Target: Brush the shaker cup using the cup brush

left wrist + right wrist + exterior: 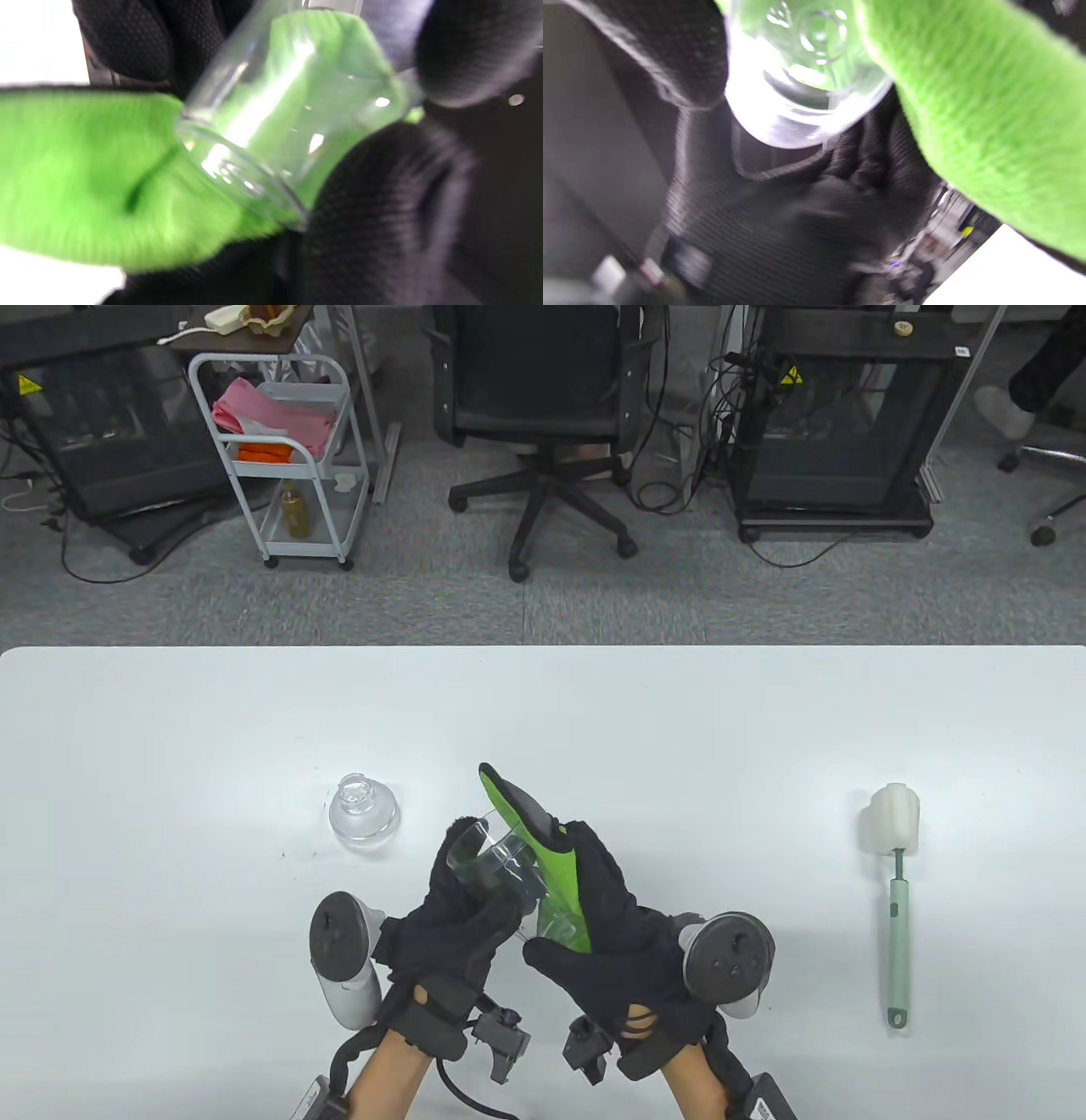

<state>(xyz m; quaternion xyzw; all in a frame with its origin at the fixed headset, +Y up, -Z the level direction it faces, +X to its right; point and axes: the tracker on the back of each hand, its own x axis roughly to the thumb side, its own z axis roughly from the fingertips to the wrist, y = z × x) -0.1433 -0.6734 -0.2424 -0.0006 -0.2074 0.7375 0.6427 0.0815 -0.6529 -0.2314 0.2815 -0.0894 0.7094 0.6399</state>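
Note:
The clear shaker cup (501,865) is held tilted above the table's front centre, between both hands. My left hand (475,874) grips its side with curled black fingers. My right hand (556,899), with a green palm, holds the cup against the palm, fingers stretched along it and thumb below. The left wrist view shows the cup (288,127) close up against the green palm (85,169). The right wrist view shows its base (806,72). The cup brush (895,891), white sponge head on a pale green handle, lies on the table at the right, apart from both hands.
A clear domed lid (363,810) sits on the white table (170,746) just left of the hands. Beyond the far edge are an office chair (534,407), a white cart (280,449) and black cabinets.

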